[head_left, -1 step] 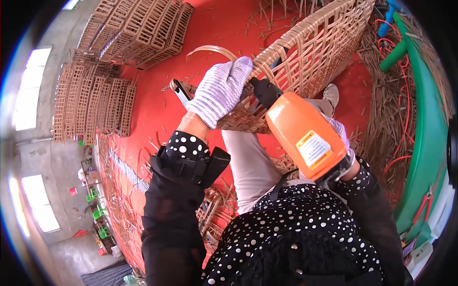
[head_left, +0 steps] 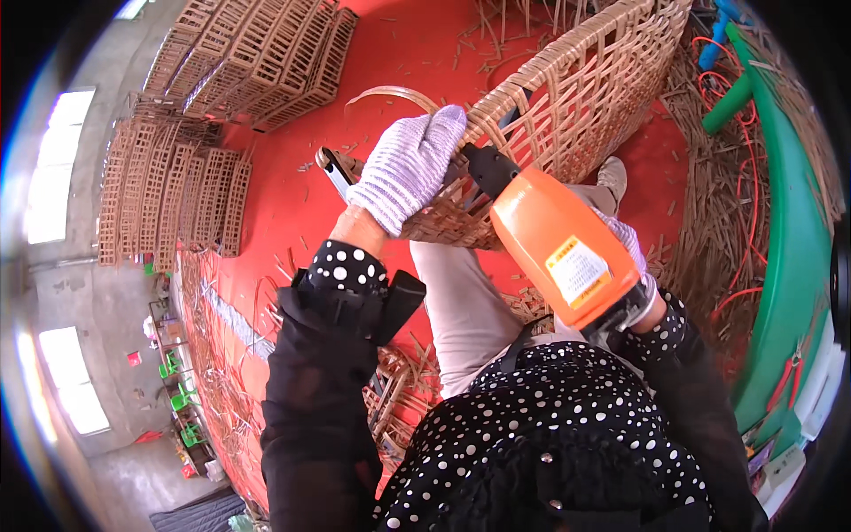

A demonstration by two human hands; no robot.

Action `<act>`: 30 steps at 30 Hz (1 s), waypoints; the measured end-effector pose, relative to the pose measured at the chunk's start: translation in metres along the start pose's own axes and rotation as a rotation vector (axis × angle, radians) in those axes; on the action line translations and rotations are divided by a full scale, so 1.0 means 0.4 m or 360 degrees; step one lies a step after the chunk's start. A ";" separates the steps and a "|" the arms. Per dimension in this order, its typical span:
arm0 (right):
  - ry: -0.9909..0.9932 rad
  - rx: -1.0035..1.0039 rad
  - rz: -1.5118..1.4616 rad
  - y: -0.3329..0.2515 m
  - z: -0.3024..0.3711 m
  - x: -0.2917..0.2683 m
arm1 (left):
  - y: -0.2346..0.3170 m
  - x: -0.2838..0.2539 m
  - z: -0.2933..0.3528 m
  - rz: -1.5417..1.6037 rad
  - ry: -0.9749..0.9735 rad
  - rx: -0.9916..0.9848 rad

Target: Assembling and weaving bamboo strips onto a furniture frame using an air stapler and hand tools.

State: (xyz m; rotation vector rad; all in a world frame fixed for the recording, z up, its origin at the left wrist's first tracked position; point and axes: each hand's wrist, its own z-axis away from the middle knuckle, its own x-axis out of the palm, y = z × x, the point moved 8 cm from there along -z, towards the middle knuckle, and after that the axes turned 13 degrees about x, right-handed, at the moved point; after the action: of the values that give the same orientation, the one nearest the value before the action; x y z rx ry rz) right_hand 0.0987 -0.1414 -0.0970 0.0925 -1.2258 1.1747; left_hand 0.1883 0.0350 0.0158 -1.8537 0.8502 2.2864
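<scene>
A large woven basket (head_left: pixel 592 113) of brown cane-like strips leans in front of me, its thick rim slanting toward the upper right. My left hand (head_left: pixel 406 173), in a lilac-and-white knitted glove, is closed over the near end of that rim. From there a loose curved strip (head_left: pixel 394 91) arcs to the left. An orange nail gun (head_left: pixel 554 235) points its black nose at the rim, close beside my left fingers. My gloved right hand (head_left: pixel 631 253) grips it from the far side, mostly hidden by its body; the trigger finger does not show.
Stacks of woven frames (head_left: pixel 257 58) stand at the upper left, more frames (head_left: pixel 173 191) below them. Scraps of strip litter the red floor (head_left: pixel 412 53). On the right are a heap of cut strips (head_left: pixel 709 213), a thin red hose (head_left: pixel 752 204) and a green curved structure (head_left: pixel 789 239).
</scene>
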 end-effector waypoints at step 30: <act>0.1808 -0.0861 0.2377 -0.772 0.945 -1.050 | 0.127 -0.020 0.056 -0.0685 0.0297 0.0307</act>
State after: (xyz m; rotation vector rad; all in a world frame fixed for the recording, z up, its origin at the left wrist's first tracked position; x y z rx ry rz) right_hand 0.1227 -0.7849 -0.1032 -1.9058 -0.3441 1.5949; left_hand 0.1505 0.0047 0.0445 -1.9535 0.5903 1.7383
